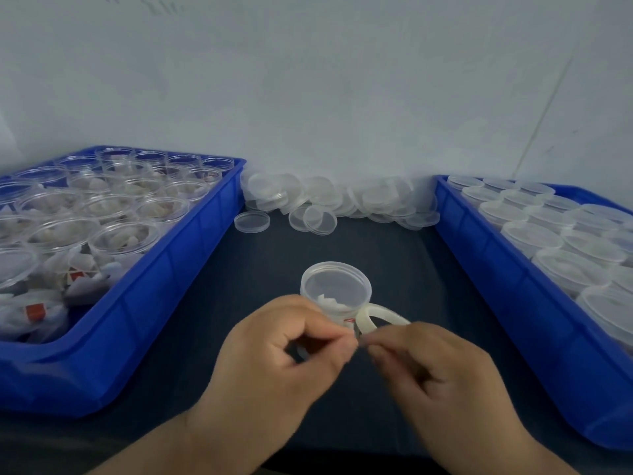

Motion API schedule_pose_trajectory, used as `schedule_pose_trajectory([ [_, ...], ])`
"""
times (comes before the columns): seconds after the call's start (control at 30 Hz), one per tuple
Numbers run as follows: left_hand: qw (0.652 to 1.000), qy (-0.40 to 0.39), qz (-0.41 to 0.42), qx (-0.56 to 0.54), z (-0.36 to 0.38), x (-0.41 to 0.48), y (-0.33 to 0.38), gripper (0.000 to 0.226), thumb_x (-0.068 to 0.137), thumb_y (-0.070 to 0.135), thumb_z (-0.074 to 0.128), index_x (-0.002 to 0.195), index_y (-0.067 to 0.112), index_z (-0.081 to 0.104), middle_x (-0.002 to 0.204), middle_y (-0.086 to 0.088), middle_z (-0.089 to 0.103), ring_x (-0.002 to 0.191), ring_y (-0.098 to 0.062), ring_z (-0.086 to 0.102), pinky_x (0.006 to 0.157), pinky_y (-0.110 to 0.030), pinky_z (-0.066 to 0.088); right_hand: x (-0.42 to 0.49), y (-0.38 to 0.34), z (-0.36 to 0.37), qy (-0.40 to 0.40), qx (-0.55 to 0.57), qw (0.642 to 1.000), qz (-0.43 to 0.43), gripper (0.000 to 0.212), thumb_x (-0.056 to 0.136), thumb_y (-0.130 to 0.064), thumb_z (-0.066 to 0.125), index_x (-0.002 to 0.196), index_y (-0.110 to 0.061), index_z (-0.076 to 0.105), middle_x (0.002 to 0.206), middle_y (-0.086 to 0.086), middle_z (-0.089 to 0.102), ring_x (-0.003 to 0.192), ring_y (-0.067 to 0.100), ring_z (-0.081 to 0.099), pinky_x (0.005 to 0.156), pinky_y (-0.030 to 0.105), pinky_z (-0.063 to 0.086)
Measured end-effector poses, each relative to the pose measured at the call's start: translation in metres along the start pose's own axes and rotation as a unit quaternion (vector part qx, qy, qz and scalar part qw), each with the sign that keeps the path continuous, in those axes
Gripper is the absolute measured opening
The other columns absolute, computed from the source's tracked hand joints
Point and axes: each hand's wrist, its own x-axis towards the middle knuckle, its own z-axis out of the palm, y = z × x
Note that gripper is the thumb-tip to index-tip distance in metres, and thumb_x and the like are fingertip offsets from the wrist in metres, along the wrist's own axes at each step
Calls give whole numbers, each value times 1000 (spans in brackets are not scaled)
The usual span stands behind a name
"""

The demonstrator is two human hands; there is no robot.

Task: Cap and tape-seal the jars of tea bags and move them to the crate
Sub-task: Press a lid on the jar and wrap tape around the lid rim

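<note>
A clear capped jar with tea bags inside stands on the dark table in front of me. A pale roll of tape sits just right of it, held by my right hand. My left hand pinches the tape end between thumb and forefinger, right against the jar's near side. Both hands meet just below the jar. The jar's lower part is hidden behind my fingers.
A blue crate on the left holds several open jars of tea bags. A blue crate on the right holds several capped jars. A heap of loose clear lids lies by the wall between them.
</note>
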Motion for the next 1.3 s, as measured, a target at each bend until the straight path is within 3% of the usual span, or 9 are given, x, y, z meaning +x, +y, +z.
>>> schedule_pose_trajectory([
  [0.13, 992, 73, -105, 17, 7, 4, -30, 60, 74, 37, 79, 122, 61, 52, 123, 37, 54, 117, 9, 55, 92, -6, 45, 5, 10, -2, 34, -7, 998, 44, 11, 89, -29, 65, 92, -29, 75, 73, -19, 61, 68, 6, 59, 60, 18, 46],
  [0.3, 979, -94, -177, 39, 20, 28, -61, 137, 60, 35, 98, 124, 82, -14, 135, 44, 3, 142, 11, 10, 121, -28, 17, 20, 10, -5, 35, -62, 997, 25, 21, 90, -36, 58, 88, -23, 74, 73, -17, 62, 64, 7, 58, 57, 30, 50],
  [0.37, 974, -107, -193, -44, 29, 32, -65, 133, 64, 28, 97, 121, 86, -8, 149, 29, 27, 141, 9, 29, 120, -31, 31, 25, 6, -4, 45, -66, 997, 11, 22, 90, -35, 59, 86, -20, 75, 71, -13, 63, 62, 7, 57, 57, 34, 51],
  [0.43, 973, -67, -190, -113, 32, 29, -67, 120, 66, 26, 96, 118, 92, 10, 129, 37, 52, 123, 15, 50, 104, -18, 48, 28, 4, -4, 52, -67, 996, -2, 24, 93, -36, 60, 86, -19, 76, 69, -12, 63, 60, 7, 56, 57, 35, 50],
  [0.5, 971, -19, -181, -155, 26, 24, -65, 106, 62, 42, 96, 120, 90, 21, 110, 43, 61, 108, 15, 61, 83, -10, 52, 29, -1, -9, 45, -66, 997, -8, 30, 93, -41, 55, 87, -22, 76, 68, -15, 61, 61, 6, 56, 58, 31, 49],
  [0.6, 974, -5, -137, -180, 14, 21, -51, 93, 66, 67, 82, 134, 81, 19, 109, 30, 69, 102, -1, 70, 85, -22, 57, 29, -8, -17, 20, -53, 998, -11, 29, 92, -45, 52, 88, -27, 74, 70, -18, 62, 66, 6, 59, 58, 27, 50],
  [0.83, 992, -30, -80, -94, -4, 15, -16, 61, 75, 61, 68, 121, 73, 29, 107, 21, 66, 93, -6, 71, 75, -20, 58, 29, -22, -24, 9, -47, 998, -34, 24, 92, -43, 53, 87, -30, 73, 68, -15, 61, 65, 7, 58, 56, 33, 50],
  [1.03, 996, -29, -79, -38, -6, 11, -3, 69, 63, 68, 78, 112, 74, 29, 122, 7, 57, 102, -5, 66, 73, -13, 54, 29, -31, -31, -5, -53, 998, -24, 22, 91, -47, 52, 89, -36, 70, 70, -14, 62, 67, 6, 59, 57, 33, 50],
  [1.3, 997, -3, -71, -43, -7, 8, 10, 65, 59, 84, 72, 110, 69, 34, 114, -2, 65, 95, -29, 70, 72, -44, 62, 27, -37, -36, -21, -56, 998, -12, 27, 92, -52, 50, 83, -36, 70, 67, -13, 61, 65, 7, 58, 55, 34, 48],
])
